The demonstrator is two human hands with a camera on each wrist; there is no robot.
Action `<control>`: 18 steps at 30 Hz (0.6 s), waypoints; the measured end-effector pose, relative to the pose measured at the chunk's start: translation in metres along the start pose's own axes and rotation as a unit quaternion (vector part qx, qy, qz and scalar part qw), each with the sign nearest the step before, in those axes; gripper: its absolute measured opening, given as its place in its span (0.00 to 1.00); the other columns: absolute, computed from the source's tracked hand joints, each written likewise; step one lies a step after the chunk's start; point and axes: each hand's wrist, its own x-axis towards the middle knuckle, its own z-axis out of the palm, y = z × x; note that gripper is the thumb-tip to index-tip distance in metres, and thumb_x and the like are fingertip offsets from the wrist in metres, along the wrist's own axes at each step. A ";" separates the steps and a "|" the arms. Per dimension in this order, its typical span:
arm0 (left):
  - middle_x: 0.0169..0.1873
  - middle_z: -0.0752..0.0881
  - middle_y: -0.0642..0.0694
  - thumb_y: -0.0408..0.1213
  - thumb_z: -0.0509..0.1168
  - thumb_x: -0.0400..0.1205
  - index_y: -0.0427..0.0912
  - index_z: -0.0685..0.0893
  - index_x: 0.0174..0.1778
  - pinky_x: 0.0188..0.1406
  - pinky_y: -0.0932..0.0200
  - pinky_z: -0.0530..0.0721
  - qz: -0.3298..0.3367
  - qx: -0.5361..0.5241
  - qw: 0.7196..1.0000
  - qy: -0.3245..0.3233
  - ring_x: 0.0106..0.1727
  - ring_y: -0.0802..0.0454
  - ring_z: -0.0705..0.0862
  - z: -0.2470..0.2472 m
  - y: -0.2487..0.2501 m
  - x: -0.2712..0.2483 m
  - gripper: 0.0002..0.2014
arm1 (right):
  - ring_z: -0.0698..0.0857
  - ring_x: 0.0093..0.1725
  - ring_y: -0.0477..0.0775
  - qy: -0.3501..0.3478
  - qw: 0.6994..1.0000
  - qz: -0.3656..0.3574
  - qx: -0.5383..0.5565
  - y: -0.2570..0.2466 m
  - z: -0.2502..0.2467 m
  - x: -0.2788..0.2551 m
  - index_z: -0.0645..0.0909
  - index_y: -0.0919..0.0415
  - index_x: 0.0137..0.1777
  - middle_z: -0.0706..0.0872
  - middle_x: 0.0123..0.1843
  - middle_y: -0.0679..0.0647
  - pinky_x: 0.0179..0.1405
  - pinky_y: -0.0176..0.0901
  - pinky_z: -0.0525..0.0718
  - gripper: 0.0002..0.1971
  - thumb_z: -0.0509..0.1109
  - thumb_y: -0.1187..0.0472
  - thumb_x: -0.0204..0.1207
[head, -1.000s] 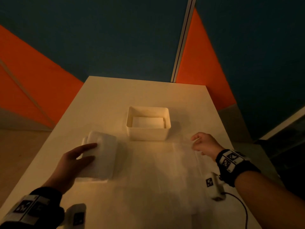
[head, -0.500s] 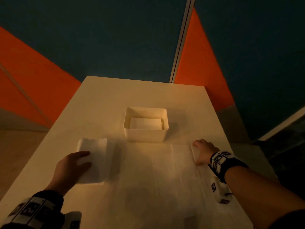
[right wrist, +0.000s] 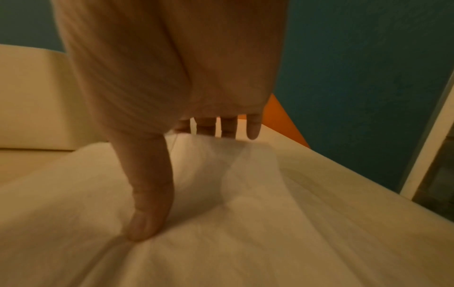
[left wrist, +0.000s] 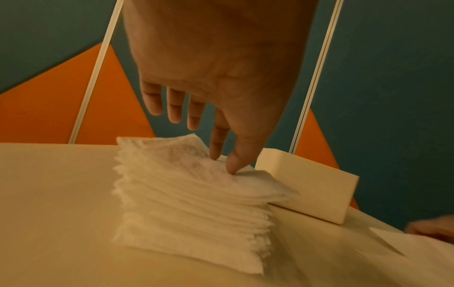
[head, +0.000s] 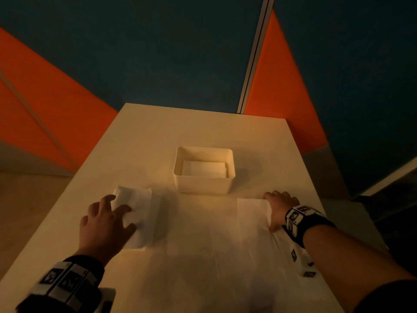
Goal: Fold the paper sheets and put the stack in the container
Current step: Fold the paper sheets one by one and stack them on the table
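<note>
Cream table (head: 158, 136), dim room; left hand (head: 103, 224), fingers spread, presses folded white tissue stack (head: 137, 199) at 9 o'clock. right hand (head: 279, 206), uncurled, pins flat white paper sheet (head: 248, 222) at 3. white rectangular plastic container (head: 203, 186) at 12. Folding step, I reckon; next fold wants edges lined up.

Head view looks down, wrist views close, all share container (head: 203, 185)

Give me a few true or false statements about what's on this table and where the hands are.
1. The container has folded paper in it. True.
2. The left hand rests on the stack of sheets. True.
3. That stack sits inside the container. False: it lies on the table, left of the container.
4. The right hand holds the container. False: it touches the right edge of the spread sheet.
</note>
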 end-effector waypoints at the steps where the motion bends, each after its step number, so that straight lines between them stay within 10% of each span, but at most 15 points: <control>1: 0.73 0.69 0.41 0.59 0.72 0.70 0.55 0.84 0.61 0.64 0.35 0.73 0.001 0.004 1.000 0.001 0.71 0.34 0.67 0.000 0.001 0.000 0.24 | 0.67 0.73 0.60 0.005 1.000 -0.001 -0.006 0.000 0.000 -0.001 0.65 0.47 0.73 0.69 0.72 0.52 0.71 0.58 0.67 0.45 0.84 0.48 0.57; 11: 0.74 0.71 0.40 0.53 0.73 0.72 0.52 0.78 0.69 0.66 0.34 0.72 0.031 -0.003 0.999 0.010 0.72 0.33 0.68 -0.003 0.023 0.003 0.29 | 0.84 0.55 0.55 0.028 0.985 -0.078 0.148 0.007 -0.038 -0.033 0.85 0.49 0.49 0.86 0.54 0.53 0.54 0.46 0.80 0.05 0.72 0.55 0.74; 14: 0.68 0.77 0.40 0.53 0.73 0.71 0.52 0.81 0.65 0.65 0.39 0.73 0.077 -0.093 0.993 -0.004 0.68 0.34 0.73 -0.002 0.035 0.007 0.26 | 0.86 0.48 0.52 0.027 0.953 -0.123 0.277 0.003 -0.056 -0.047 0.83 0.48 0.37 0.88 0.45 0.52 0.50 0.46 0.82 0.07 0.74 0.62 0.73; 18: 0.67 0.76 0.48 0.54 0.73 0.72 0.61 0.77 0.59 0.68 0.53 0.71 0.067 -0.324 0.930 -0.159 0.69 0.46 0.73 -0.005 0.062 0.009 0.20 | 0.87 0.46 0.54 0.049 0.867 -0.151 0.473 -0.015 -0.074 -0.067 0.86 0.66 0.51 0.90 0.48 0.60 0.43 0.45 0.83 0.07 0.73 0.65 0.75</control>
